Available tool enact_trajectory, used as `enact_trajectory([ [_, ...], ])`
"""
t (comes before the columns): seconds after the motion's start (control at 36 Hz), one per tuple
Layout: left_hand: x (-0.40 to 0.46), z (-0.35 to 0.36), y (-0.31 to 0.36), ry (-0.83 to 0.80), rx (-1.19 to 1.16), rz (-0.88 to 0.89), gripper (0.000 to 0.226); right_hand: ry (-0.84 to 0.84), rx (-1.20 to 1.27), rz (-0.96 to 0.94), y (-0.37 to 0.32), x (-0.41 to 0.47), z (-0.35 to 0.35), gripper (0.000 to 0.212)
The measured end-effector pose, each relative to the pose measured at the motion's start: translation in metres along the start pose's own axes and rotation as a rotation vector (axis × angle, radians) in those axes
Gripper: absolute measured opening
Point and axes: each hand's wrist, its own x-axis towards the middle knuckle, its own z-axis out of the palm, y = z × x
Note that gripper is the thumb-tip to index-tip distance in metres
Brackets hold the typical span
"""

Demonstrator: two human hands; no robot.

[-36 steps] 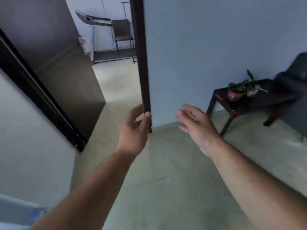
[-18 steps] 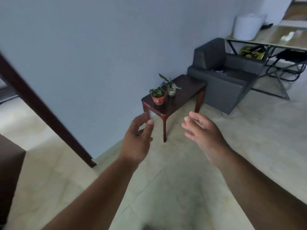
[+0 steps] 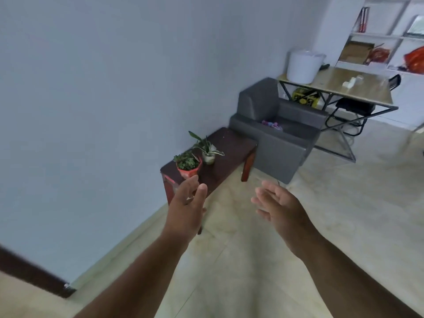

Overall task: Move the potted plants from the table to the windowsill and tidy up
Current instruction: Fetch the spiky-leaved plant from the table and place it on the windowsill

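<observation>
Both hands out front, fingers loose, nothing held. L hand [image 3: 187, 204] just short of red pot [image 3: 188, 167]; glass pot [image 3: 208, 154] behind it on table [image 3: 229, 152]. R hand [image 3: 278, 206] well apart, over floor.

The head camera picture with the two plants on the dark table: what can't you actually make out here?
- Windowsill: none shows in the head view; it lies outside the frame.
- Red pot: its base is hidden behind the left hand.
- Dark table: its near corner and leg are partly covered by that hand.
- Small things on the armchair: too small to name.
- Shelf contents: blurred and cut off by the right edge.
- Right hand: empty, fingers straight.
</observation>
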Motion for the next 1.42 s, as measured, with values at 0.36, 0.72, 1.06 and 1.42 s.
enact_trajectory([
  [0.36,0.142,0.089,-0.03,0.004,0.035,-0.096,0.045,-0.04,-0.029,0.053,0.023,0.172,-0.044,0.054],
  [0.72,0.264,0.197,-0.037,0.185,0.086,-0.197,0.045,-0.196,-0.041,0.11,0.018,0.368,-0.113,0.055],
  [1.06,0.377,0.21,-0.077,0.342,-0.003,-0.294,0.044,-0.328,-0.057,0.168,0.039,0.513,-0.078,0.057],
  [1.42,0.52,0.211,-0.161,0.42,-0.116,-0.489,0.044,-0.462,-0.267,0.28,0.071,0.676,0.001,0.057],
])
